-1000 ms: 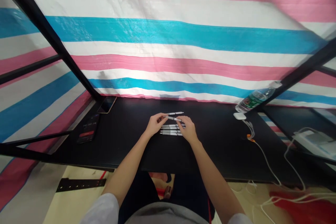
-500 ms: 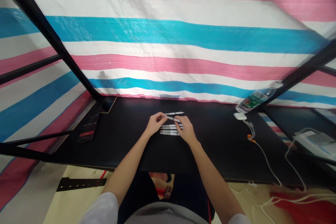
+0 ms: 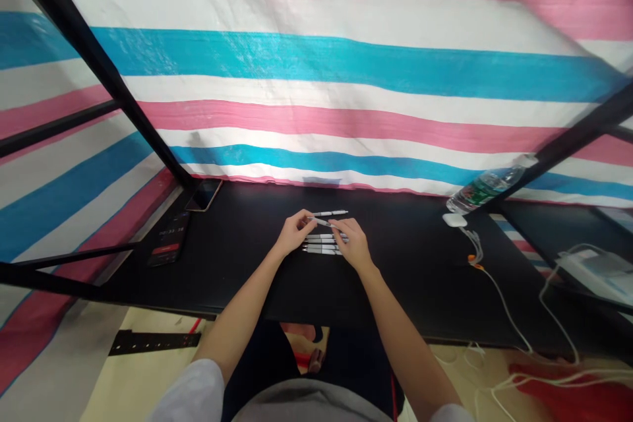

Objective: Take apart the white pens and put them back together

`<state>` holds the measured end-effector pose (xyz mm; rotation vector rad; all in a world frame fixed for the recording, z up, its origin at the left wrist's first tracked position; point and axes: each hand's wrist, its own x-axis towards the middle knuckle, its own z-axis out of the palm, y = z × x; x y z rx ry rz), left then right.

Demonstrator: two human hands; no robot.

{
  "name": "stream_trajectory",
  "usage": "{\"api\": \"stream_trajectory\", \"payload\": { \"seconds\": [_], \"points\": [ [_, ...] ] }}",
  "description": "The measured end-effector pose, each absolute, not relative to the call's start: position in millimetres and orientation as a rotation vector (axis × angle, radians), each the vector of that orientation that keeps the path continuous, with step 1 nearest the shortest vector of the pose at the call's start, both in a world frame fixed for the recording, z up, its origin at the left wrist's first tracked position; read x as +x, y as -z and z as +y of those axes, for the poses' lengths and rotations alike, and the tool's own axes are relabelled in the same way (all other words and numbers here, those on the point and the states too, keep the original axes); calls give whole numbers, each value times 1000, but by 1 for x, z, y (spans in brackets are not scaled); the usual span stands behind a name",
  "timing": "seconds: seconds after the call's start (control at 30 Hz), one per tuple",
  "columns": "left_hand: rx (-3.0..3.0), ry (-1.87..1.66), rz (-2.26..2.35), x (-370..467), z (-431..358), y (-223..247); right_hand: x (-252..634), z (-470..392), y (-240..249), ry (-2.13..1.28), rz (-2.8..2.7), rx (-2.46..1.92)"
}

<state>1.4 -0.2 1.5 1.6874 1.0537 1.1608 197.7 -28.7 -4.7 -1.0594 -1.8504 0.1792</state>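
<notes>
A makeshift booth — striped sheeting around a black desk.

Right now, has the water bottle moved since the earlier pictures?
No. The water bottle keeps its place against the fixed black post, its base still beside the white block; the whole view has shifted slightly.

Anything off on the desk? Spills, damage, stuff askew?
No spill or damage visible. The far pen lies apart from the row of pens, slightly angled to it. The bottle at the right appears to lean, but that may just be lens distortion.
</notes>
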Motion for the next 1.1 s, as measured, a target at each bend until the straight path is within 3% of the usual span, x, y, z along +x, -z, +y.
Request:
{"api": "stream_trajectory", "payload": {
  "seconds": [0.4, 0.7, 1.1],
  "points": [
    [1480, -1300, 966, 2, 2, -3, 198, -29, 8, -201, -1857, -1070],
    [1032, -1597, 917, -6, 12, -6, 200, -27, 9, -182, -1810, -1093],
    [1172, -1245, 821, 2, 3, -3, 199, -28, 8, -196, -1837, -1025]
  ]
}}
